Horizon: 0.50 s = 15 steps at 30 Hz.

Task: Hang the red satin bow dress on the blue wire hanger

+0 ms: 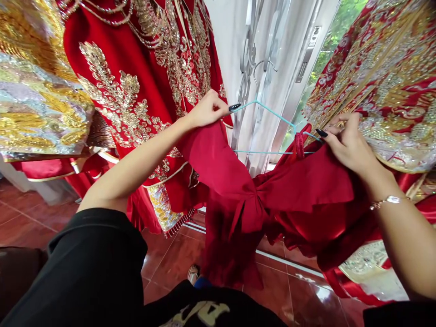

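My left hand [206, 110] is closed, pinching the left shoulder of a plain red dress [272, 200] with a bow at its front, right at the left end of a light blue wire hanger [272, 113]. My right hand [345, 141] is closed on the dress's right shoulder, where a red strap loops over the hanger's other end. The hanger's metal hook rises in front of the white curtain [262, 54]. The dress hangs down between my two arms.
Red gowns with heavy gold embroidery hang to the left [143, 91] and right [381, 77]. A gold and silver garment [34, 91] is at far left. A window with greenery [340, 27] sits behind the curtain. The floor [170, 259] is glossy red-brown tile.
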Motion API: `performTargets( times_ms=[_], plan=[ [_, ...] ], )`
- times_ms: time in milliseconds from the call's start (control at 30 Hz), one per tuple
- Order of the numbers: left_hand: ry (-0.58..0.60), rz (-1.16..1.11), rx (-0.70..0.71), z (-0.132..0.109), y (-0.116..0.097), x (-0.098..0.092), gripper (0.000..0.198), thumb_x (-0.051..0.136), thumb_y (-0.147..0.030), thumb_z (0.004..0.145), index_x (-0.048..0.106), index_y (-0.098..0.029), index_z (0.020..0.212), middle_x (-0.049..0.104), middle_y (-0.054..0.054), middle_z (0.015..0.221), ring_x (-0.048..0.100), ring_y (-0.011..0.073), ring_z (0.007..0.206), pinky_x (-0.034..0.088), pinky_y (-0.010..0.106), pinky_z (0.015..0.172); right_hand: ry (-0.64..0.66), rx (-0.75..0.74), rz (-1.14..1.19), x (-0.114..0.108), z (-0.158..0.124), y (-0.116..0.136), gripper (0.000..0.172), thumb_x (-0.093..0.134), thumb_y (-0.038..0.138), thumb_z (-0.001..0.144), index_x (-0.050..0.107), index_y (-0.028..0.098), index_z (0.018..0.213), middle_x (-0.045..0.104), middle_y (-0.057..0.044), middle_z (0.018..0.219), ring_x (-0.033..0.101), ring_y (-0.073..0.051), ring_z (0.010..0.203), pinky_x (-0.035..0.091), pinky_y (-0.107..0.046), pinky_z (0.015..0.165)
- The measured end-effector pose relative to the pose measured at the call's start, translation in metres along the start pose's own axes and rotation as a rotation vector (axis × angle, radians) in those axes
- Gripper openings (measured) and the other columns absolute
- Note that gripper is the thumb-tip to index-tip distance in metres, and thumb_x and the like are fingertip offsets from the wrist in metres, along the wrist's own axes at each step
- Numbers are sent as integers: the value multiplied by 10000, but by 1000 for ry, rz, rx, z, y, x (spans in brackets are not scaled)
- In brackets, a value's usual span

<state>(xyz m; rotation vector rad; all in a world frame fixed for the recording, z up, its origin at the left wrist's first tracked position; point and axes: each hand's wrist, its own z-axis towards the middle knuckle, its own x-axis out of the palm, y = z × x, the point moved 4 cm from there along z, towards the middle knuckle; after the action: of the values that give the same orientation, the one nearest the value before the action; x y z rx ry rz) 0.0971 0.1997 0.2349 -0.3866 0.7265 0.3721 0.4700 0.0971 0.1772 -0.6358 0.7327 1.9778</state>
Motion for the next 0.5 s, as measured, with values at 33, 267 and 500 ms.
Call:
performTargets(
  times_ms=[33, 267, 500],
  plan=[
    [-8, 13, 12, 0, -6, 4, 330, 586, -322, 907, 545, -175, 615, 513, 11, 610, 606, 203, 795, 456, 456, 992, 16, -6, -2, 1, -1, 1, 289, 518, 326, 946, 329, 228, 1142, 511, 6, 809, 488, -141, 698, 414, -320, 766],
    [123, 303, -218, -17, -32, 25, 424, 549, -219, 920, 498, -155, 1337, 642, 108, 1041, 631, 241, 972, 494, 370, 890, 72, 26, -126, -5, 1, 21, 339, 512, 306, 951, 337, 224, 1230, 479, 31, 732, 436, -154, 599, 412, -346, 712],
    [413, 574, -357, -26, -18, 30, 645, 393, -89, 892, 353, -196, 1526, 618, 88, 814, 617, 235, 726, 490, 352, 710, 61, -3, -155, -26, 25, 29, 344, 494, 283, 998, 349, 195, 1297, 609, -25, 794, 477, -140, 632, 430, -348, 761]
  ],
)
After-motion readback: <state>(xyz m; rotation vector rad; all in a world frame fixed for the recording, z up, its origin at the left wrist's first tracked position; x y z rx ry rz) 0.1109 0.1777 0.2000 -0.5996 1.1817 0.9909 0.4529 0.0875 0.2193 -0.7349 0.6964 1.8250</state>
